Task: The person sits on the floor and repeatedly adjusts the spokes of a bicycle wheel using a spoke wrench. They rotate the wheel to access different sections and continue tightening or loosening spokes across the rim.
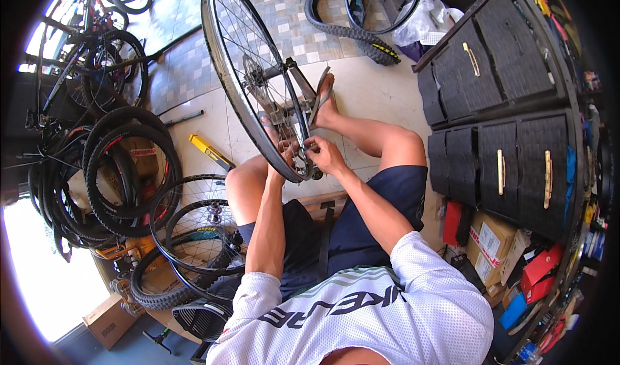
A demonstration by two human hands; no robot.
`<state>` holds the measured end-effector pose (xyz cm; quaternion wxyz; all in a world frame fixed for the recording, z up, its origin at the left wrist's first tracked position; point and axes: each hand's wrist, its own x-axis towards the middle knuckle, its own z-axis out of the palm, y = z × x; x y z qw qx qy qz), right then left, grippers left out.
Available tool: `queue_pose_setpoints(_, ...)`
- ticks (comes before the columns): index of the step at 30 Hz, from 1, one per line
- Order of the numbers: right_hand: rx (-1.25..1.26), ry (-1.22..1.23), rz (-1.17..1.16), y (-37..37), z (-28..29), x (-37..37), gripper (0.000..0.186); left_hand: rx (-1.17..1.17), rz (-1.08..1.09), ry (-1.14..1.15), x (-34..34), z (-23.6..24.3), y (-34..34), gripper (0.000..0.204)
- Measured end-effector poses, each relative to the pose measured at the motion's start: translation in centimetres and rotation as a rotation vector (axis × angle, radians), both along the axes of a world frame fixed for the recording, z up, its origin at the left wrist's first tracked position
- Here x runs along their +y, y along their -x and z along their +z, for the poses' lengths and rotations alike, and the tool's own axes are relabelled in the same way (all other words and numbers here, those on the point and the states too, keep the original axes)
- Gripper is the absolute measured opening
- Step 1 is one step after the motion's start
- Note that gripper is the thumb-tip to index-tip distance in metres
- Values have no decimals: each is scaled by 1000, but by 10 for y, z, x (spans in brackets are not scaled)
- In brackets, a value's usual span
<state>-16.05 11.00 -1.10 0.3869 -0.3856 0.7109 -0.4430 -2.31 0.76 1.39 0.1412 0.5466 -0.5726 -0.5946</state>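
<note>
A spoked bicycle wheel point(224, 74) without a tire stands upright before me, its lower part between my knees. It sits in a metal wheel stand point(300, 81) on the floor, between my feet. My left hand point(286, 157) is at the near bottom of the wheel, fingers bent in among the spokes and partly hidden by them. Close beside it, my right hand point(326, 156) pinches at the right side of the rim, thumb and fingertips together. Whatever small part lies between the fingertips is too small to make out.
A yellow and black tool point(210, 152) lies on the floor left of the wheel. Tires point(132, 171) and loose wheels point(197, 223) crowd the left side. Black drawers point(504, 61) with pale handles line the right, above cardboard boxes point(487, 245). Another tire point(355, 34) lies farther ahead.
</note>
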Motion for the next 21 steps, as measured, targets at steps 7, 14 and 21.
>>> queue_pose_setpoints(7,-40,-37,33,-6,14,2,43,59,-8,47,-1,-3,-2,40)
queue_pose_setpoints(14,166,49,105,-5,16,2,36,220,58,83,2,-11,2,40)
queue_pose_setpoints(21,-283,10,47,5,1,4,47,-172,-199,28,-10,-11,0,68)
